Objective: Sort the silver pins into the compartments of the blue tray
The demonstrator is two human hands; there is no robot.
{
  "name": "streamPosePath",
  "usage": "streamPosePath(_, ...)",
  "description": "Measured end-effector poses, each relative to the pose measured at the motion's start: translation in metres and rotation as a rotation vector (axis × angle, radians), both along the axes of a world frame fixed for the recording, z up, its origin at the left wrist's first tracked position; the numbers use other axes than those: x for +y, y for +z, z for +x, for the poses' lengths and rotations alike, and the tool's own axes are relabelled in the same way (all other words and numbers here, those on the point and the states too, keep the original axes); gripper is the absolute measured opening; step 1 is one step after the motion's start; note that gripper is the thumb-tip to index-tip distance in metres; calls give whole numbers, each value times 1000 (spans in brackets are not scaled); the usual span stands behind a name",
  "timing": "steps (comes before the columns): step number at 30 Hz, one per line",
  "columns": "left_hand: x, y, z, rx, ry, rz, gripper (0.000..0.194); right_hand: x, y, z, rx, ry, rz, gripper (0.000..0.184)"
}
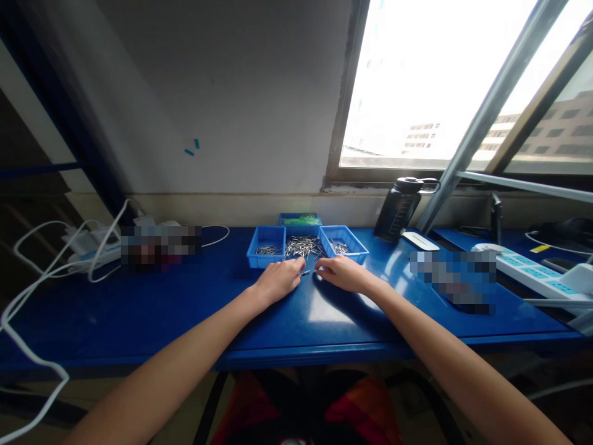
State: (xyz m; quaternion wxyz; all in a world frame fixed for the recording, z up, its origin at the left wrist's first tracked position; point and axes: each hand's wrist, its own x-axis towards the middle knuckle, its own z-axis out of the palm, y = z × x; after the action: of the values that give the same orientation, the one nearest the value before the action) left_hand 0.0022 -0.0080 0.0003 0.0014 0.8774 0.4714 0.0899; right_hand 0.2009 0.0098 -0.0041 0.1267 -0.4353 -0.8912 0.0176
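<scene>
My left hand (pixel 278 281) and my right hand (pixel 343 273) rest on the blue table (pixel 185 303), fingertips almost meeting. Between them lies a small metal pin (pixel 306 272), pinched at its ends by both hands. Just beyond is a loose pile of metal pins (pixel 302 246) on the table. A blue tray (pixel 266 247) on the left holds a few pins, and another blue tray (pixel 343 243) on the right holds some too. A third blue tray (pixel 300 220) with something green stands behind the pile.
A dark water bottle (pixel 398 209) stands at the back right by the window. White cables and chargers (pixel 83 247) lie at the left. A white power strip (pixel 537 272) sits at the right. A slanted metal bar (pixel 486 111) crosses the window.
</scene>
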Motion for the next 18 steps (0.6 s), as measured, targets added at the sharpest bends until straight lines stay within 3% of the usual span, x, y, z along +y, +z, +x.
streamPosePath(6,-5,1,4,-43,-144,68,13,-3,2,-1,75,53,-40,22)
streamPosePath(12,-2,0,2,-68,-130,116,12,-6,6,-2,122,102,-108,23)
streamPosePath(18,-1,1,0,-76,-78,89,18,-5,6,-1,133,81,-82,20)
